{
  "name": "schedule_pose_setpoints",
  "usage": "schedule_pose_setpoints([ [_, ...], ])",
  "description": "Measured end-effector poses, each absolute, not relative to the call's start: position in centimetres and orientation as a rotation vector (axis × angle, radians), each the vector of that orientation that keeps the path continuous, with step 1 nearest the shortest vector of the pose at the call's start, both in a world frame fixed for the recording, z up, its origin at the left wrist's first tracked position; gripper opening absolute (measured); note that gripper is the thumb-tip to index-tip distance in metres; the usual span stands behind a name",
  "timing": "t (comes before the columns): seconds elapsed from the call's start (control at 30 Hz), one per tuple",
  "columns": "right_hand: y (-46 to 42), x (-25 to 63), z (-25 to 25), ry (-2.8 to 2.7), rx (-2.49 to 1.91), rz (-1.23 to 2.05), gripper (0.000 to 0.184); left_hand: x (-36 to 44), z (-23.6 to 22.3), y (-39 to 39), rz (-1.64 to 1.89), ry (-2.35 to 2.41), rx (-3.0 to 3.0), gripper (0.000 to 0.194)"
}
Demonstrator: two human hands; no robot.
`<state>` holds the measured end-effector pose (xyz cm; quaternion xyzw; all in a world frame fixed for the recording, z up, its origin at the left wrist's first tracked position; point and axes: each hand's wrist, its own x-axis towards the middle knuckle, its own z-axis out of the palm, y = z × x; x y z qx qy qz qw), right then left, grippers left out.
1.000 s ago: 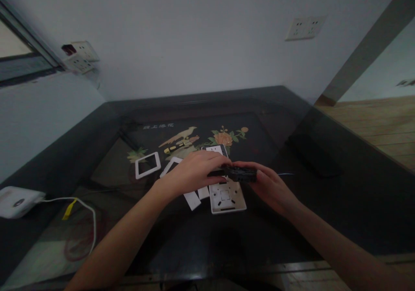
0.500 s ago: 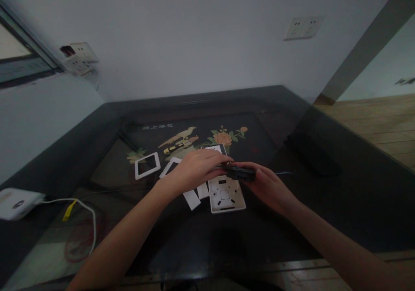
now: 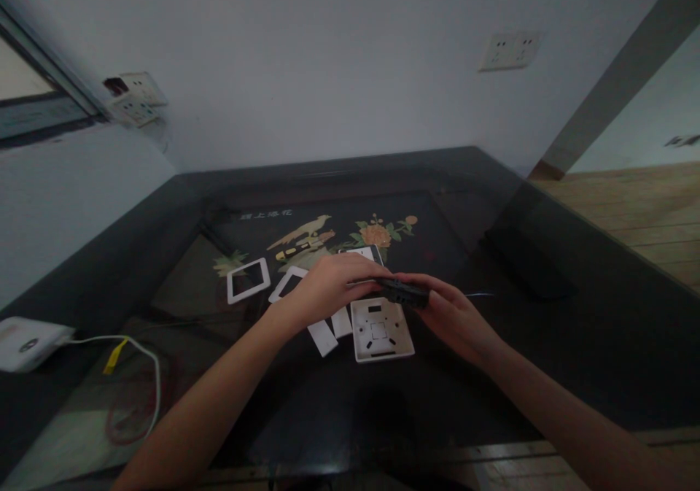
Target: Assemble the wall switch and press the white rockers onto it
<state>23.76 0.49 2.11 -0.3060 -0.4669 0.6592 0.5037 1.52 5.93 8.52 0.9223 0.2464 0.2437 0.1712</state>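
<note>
Both my hands hold a flat black plastic part (image 3: 403, 292) above the table, seen nearly edge-on. My left hand (image 3: 342, 278) grips its left end, the fingers reaching over the top. Around the right end are the fingers and thumb of my right hand (image 3: 451, 314). Just below lies a square white backing box (image 3: 381, 334), its open side up, with slots and screw holes. Two white strips (image 3: 322, 338) lie left of the box. Behind my left hand, a white panel (image 3: 362, 252) is partly hidden.
White frames (image 3: 249, 281) with dark centres lie to the left, one partly under my left forearm. A yellow-and-black tool (image 3: 295, 250) is farther back. A white device (image 3: 33, 343) with a cable is at far left. A dark pouch-like object (image 3: 528, 265) rests on the right.
Almost nothing differs. My left fingers have shifted slightly on the black plastic part, and both hands stay in the same place.
</note>
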Motion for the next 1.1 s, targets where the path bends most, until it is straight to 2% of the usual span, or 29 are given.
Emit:
schedule_pose_setpoints([
  [0.4, 0.4, 23.7, 2.4, -1.091, -0.728, 1.587, 0.036, 1.3, 9.4, 5.7, 0.567, 0.781, 2.208, 0.022],
  [0.8, 0.2, 23.7, 2.3, -1.158, -0.754, 1.637, 0.043, 2.3, 8.6, 5.6, 0.693, 0.955, 1.865, 0.009],
  [1.0, 0.1, 23.6, 2.0, -1.191, -0.718, 1.708, 0.041, 2.1, 7.2, 6.5, 0.725, 0.893, 1.579, 0.014],
  [1.1, 0.1, 23.4, 1.9, -1.140, -0.675, 1.786, 0.039, 1.8, 6.8, 6.9, 0.709, 0.867, 1.486, 0.023],
])
